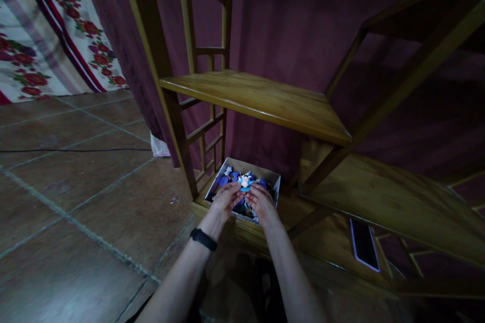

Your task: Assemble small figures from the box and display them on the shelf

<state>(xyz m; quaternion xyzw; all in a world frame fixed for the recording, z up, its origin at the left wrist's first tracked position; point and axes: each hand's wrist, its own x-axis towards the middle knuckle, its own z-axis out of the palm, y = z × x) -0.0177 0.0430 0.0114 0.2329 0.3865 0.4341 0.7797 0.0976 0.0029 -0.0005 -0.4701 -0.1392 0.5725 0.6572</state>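
A shallow white box (273,180) full of small blue and purple toys sits on the lowest board of a wooden shelf. Both my hands reach into it side by side. My left hand (226,198), with a black band on the wrist, and my right hand (260,202) have their fingers curled around a small figure (245,180) with a pale round head and blue body. The fingertips of both hands touch it from either side.
The wooden shelf has a middle board (265,98) above the box and a lower board (397,197) to the right. A phone (364,244) lies flat on the bottom board at right. Tiled floor (76,202) spreads to the left, with a black cable and curtains behind.
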